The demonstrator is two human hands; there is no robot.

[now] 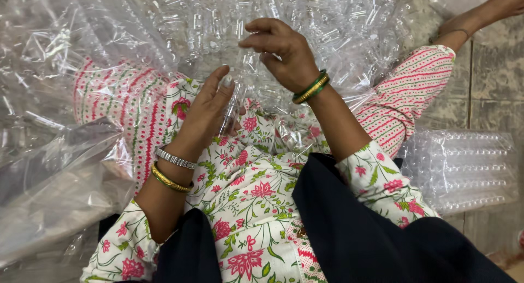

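Seated person, view straight down onto lap. Floral tunic with pink flowers and green leaves; dark cloth [349, 228] draped over the right thigh.

Large clear plastic bag [164, 37] fills the upper frame and spills over both knees. Inside it, many small clear plastic pieces [218, 21], tube-like, heaped together; exact shape hard to tell through the crinkled film.

Left hand [204, 111]: palm down on the lap, fingers [221, 81] extended up and forward, pressed flat against the bag's film near its lower fold. Fingers look loose and outstretched, not clenched; whether a piece is held beneath the palm cannot be told. Silver bracelet [174, 158] and gold-and-green bangles [170, 179] on the wrist.

Right hand [284, 54]: raised above the lap, over the bag's middle. Fingers [256, 40] curled and drawn together toward the thumb, as in a pinch, tips pointing left. Something clear may be nipped there, film or a small piece, but it is too transparent to tell. Green and gold bangles [311, 87] on this wrist.

The bag lies directly under and just beyond both sets of fingertips, touching the left ones.

Right of the knee, on the tiled floor [491, 75]: a stack of clear moulded trays [464, 168]. Another person's arm [480, 15] at the top right corner.
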